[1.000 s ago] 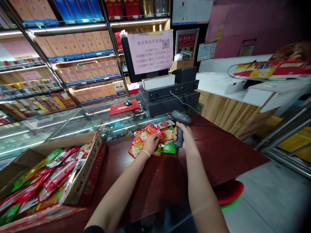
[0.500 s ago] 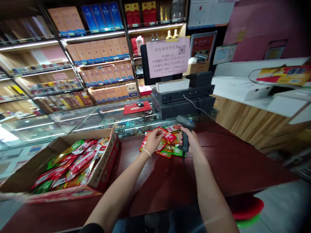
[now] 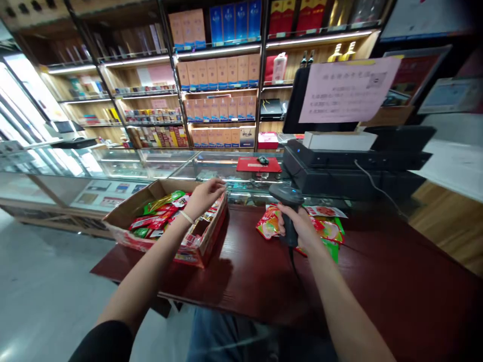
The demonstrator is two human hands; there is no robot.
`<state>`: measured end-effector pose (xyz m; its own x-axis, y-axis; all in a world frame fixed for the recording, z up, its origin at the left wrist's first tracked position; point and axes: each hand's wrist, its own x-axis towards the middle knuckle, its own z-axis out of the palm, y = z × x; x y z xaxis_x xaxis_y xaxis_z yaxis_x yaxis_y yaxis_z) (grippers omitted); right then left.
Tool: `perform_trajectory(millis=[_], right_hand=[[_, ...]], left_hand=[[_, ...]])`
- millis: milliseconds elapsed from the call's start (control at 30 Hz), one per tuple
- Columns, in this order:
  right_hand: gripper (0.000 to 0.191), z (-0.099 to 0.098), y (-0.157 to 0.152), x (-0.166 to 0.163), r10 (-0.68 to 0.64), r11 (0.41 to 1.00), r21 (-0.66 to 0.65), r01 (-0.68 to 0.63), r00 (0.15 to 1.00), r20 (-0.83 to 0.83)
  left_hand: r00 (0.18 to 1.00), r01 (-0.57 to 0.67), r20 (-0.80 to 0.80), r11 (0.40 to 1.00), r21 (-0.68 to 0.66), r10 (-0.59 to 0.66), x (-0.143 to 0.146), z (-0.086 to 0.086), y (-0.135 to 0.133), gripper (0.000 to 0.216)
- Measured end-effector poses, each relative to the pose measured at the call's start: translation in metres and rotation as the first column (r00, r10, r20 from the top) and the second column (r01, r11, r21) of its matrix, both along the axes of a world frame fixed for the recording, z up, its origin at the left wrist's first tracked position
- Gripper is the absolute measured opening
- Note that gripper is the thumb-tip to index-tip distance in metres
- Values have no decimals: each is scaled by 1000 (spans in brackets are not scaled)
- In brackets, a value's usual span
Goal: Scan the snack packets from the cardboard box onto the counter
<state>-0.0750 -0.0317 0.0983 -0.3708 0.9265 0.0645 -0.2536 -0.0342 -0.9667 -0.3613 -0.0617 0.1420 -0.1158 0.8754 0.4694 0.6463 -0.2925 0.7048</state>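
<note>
My right hand point(image 3: 300, 230) grips the handle of a dark barcode scanner point(image 3: 287, 198), held upright over a pile of red and green snack packets point(image 3: 324, 229) on the dark red counter point(image 3: 256, 271). My left hand point(image 3: 206, 196) hovers over the right end of an open cardboard box point(image 3: 192, 246) filled with more snack packets point(image 3: 158, 216). Its fingers are loosely curled and nothing shows in them.
A black cash register point(image 3: 354, 166) with a monitor and a pink paper notice point(image 3: 347, 90) stands behind the pile. A glass display case point(image 3: 151, 166) with a red mouse pad point(image 3: 258, 164) runs along the back. Shelves of boxed goods point(image 3: 219, 100) fill the wall.
My left hand left the packet pile and swung left over the cardboard box. The view turned left. My right hand kept the scanner over the pile.
</note>
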Motion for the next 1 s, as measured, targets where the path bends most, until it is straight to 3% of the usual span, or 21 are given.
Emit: perform_trajectory(millis=[167, 333, 467, 667, 833, 933, 1000], right_hand=[[32, -6, -10, -51, 107, 994, 5, -108, 991, 86], [32, -7, -19, -88, 165, 986, -51, -161, 982, 92], [31, -10, -19, -102, 207, 978, -60, -201, 971, 118], [30, -18, -17, -108, 242, 970, -51, -237, 959, 145], [30, -17, -20, -105, 244, 970, -53, -239, 958, 148], [31, -14, -21, -98, 234, 972, -47, -230, 963, 135], [32, -12, -22, -92, 228, 974, -46, -224, 965, 130]], left_hand=[[979, -142, -170, 979, -145, 116, -75, -26, -13, 26], [958, -198, -258, 937, -288, 123, -114, -57, -21, 23], [943, -208, -326, 882, -424, 66, -119, -72, -21, 18], [911, -231, -413, 851, -472, 19, -96, -92, -17, 41], [973, -118, -231, 851, -511, -4, -93, -96, -18, 40], [996, 84, 49, 855, -511, -68, -102, -99, -21, 40], [967, 154, 250, 872, -465, -37, -106, -104, -23, 41]])
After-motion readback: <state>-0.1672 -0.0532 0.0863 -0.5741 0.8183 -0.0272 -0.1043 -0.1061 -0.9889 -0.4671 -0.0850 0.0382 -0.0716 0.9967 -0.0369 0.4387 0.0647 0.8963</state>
